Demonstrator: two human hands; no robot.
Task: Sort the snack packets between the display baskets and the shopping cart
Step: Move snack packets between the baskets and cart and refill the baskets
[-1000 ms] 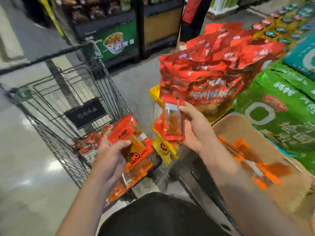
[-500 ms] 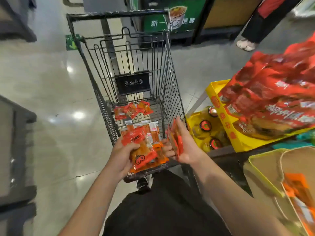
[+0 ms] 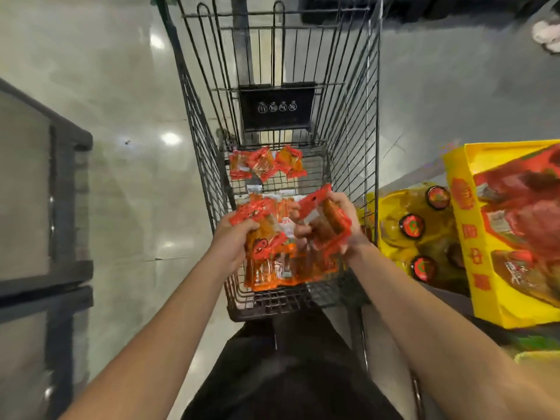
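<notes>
Our left hand (image 3: 233,237) is curled round a bunch of orange-red snack packets (image 3: 266,237), thumb across the top packet and fingers underneath, so it is clamped on that stack. Our right hand (image 3: 342,225) pinches another red packet (image 3: 325,221) from behind, its clear window turned towards us and tilted on a slant. The two hands sit close together, nearly touching at the packets, both held over the near end of the shopping cart (image 3: 272,116)

Below the hands more packets fan out, hanging over the cart's wire floor; we cannot tell whether the lowest ones rest on the wire or hang from our left hand. Further in, a small cluster of loose packets (image 3: 265,163) lies on the cart floor, just in front of the black plastic flap (image 3: 275,106) with white icons on the folding seat panel

Our bare forearms reach in from the bottom corners, and dark trousers (image 3: 291,374) fill the space between them. To the right of the cart stands a yellow display box (image 3: 466,237) holding large red bags (image 3: 521,207), and beside it, lower down, yellow packs with round red-and-black lids (image 3: 412,227). To the left, well apart from the cart, a dark shelf frame (image 3: 60,207) stands on the glossy pale floor (image 3: 127,86), which shows ceiling-light reflections
</notes>
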